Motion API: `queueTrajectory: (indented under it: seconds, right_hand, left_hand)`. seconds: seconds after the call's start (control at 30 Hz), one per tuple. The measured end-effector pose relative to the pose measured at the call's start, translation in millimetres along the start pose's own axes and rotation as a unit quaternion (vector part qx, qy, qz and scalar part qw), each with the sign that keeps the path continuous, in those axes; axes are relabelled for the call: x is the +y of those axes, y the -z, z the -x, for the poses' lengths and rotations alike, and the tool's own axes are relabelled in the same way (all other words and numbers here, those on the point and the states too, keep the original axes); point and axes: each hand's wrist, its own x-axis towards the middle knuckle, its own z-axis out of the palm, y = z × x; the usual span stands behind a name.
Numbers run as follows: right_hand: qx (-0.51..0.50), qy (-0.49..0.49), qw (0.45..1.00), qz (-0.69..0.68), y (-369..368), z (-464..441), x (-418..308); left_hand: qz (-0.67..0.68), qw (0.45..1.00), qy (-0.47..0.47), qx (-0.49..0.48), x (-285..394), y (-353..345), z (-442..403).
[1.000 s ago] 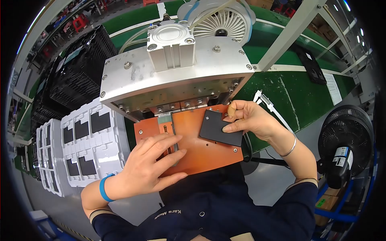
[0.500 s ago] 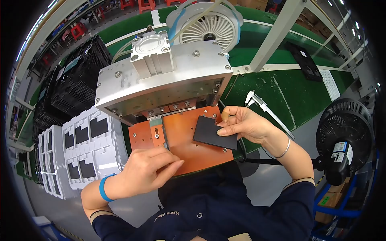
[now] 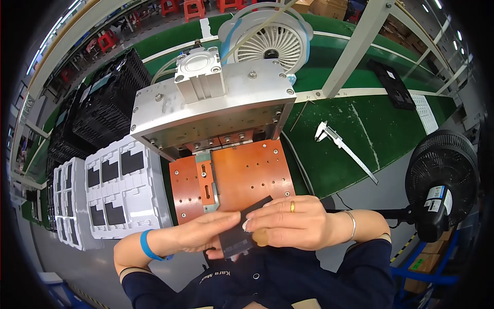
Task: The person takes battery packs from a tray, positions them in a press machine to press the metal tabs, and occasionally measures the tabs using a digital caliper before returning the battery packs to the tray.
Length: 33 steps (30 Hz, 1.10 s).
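A flat black rectangular piece [image 3: 234,238] is tilted between both hands, close to my body and in front of the orange plate's near edge. Faint printing shows on its face. My left hand [image 3: 208,232] grips it along its left edge, thumb on top and fingers partly hidden underneath. On the other side, my right hand [image 3: 290,221] has its fingers laid over the right edge; its thumb is hidden. One right fingertip wears a tan cover [image 3: 261,237]. Beyond the hands lies the orange base plate [image 3: 252,170] of a metal press [image 3: 242,95], with a slotted orange block [image 3: 207,177] on it.
White trays [image 3: 149,193] with notched black pieces are stacked at left, before black crates [image 3: 110,98]. A caliper [image 3: 350,152] lies on the green bench [image 3: 329,175]. A white fan [image 3: 270,41] stands behind the press; a black fan [image 3: 442,175] is at right.
The black piece has moved off the orange plate toward my body and turned. My left hand has taken hold of its left edge, and my right hand has come down with it.
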Motion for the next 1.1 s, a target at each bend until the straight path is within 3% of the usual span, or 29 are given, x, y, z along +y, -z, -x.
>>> queueTrajectory:
  seconds: [0.03,0.1,0.13,0.2,0.27,0.47,0.6,0.7,0.77,0.8,0.97,1.1]
  right_hand:
    - [-0.001,0.0,1.0,0.0,1.1,-0.3,0.6]
    - [-0.002,-0.141,0.989,-0.04,6.4,-2.0,5.5]
    - [0.025,-0.181,0.982,-0.042,14.9,-2.2,13.2]
    - [0.03,-0.25,0.963,0.097,22.8,14.5,39.1]
    - [0.021,-0.262,0.945,0.194,10.9,32.0,65.7]
    - [0.004,-0.258,0.928,0.269,-6.0,20.7,81.8]
    - [0.087,-0.203,0.932,0.289,4.4,30.4,75.8]
    - [0.185,-0.244,0.887,0.344,30.7,65.8,82.8]
    - [0.144,-0.349,0.821,0.428,55.8,98.9,97.2]
    - [0.077,-0.408,0.765,0.493,76.7,157.7,123.9]
    - [0.032,-0.551,0.749,0.366,98.1,188.2,149.9]
    - [0.042,-0.539,0.747,0.388,102.9,188.5,147.7]
  left_hand:
    - [0.001,1.0,0.0,0.0,-4.7,0.2,0.4]
    - [0.056,0.994,-0.096,0.012,-14.5,3.9,2.7]
    - [0.057,0.994,-0.096,0.011,-18.0,5.1,5.7]
    - [0.036,0.984,-0.159,0.067,-23.9,9.4,13.5]
    - [0.024,0.977,-0.188,0.095,-26.1,13.6,20.0]
    - [-0.013,0.964,-0.235,0.122,-26.5,12.2,30.7]
    - [-0.034,0.952,-0.257,0.163,-25.0,8.6,32.7]
    - [-0.064,0.934,-0.265,0.232,-15.7,7.7,32.6]
    - [-0.069,0.927,-0.262,0.259,-8.1,8.5,35.2]
    - [-0.076,0.92,-0.261,0.282,-4.0,10.6,30.9]
    - [-0.1,0.91,-0.273,0.295,3.5,11.8,11.2]
    - [-0.094,0.914,-0.253,0.302,11.2,8.6,9.5]
